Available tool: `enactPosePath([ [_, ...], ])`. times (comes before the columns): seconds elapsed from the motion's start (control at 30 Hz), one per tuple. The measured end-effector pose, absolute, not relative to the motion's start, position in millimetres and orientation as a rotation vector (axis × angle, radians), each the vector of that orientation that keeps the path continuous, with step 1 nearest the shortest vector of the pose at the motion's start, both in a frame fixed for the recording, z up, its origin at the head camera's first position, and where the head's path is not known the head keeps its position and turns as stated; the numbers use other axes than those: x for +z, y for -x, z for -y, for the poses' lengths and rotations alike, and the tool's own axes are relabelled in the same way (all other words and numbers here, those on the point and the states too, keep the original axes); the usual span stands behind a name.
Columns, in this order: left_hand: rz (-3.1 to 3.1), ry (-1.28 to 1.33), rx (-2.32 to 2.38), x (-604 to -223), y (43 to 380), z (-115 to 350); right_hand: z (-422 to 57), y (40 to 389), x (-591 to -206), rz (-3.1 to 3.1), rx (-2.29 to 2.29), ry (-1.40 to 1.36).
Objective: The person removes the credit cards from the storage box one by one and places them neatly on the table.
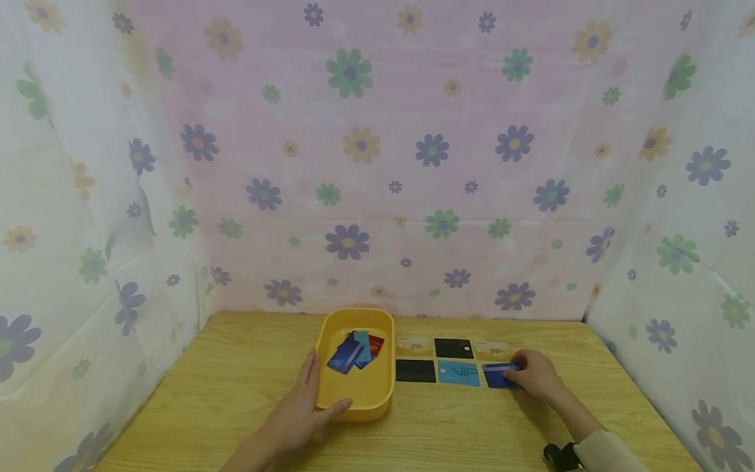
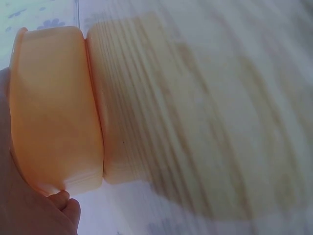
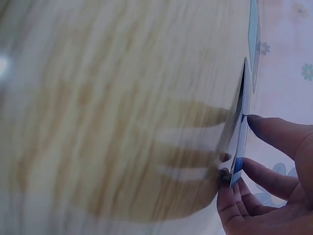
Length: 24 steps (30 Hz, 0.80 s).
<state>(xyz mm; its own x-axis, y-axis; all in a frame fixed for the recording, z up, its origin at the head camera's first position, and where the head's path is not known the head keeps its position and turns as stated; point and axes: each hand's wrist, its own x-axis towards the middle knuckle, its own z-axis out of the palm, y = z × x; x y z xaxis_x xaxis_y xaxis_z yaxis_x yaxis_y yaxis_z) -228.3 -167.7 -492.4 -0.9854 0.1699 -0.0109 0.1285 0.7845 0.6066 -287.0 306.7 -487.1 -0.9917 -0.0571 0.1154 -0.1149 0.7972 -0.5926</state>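
Observation:
My left hand (image 1: 297,406) grips the yellow plastic tub (image 1: 354,410) at its near left side, thumb over the rim and fingers along the outer wall. Inside the tub lies a loose pile of cards: blue card (image 1: 344,357), light blue card (image 1: 361,346) and red card (image 1: 376,344). To the right, my right hand (image 1: 538,375) pinches the right end of a dark blue card (image 1: 495,375). In the right wrist view that card (image 3: 243,107) tilts, one end raised off the tabletop, with the thumb on one face and fingertips at its edge.
Beside the tub, cards lie in two rows: beige card (image 1: 415,346), black card (image 1: 453,348) and another beige card (image 1: 492,351) behind; black card (image 1: 415,371) and light blue VIP card (image 1: 459,373) in front. Flowered cloth (image 1: 389,164) encloses the wooden table (image 1: 236,367).

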Motion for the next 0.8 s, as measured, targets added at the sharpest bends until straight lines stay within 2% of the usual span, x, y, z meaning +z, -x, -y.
enactPosePath([
  [0.8,-2.891,-0.231,0.984,-492.1,228.4,167.4,-302.6,286.7,-485.2,2.899,0.953,-0.158],
])
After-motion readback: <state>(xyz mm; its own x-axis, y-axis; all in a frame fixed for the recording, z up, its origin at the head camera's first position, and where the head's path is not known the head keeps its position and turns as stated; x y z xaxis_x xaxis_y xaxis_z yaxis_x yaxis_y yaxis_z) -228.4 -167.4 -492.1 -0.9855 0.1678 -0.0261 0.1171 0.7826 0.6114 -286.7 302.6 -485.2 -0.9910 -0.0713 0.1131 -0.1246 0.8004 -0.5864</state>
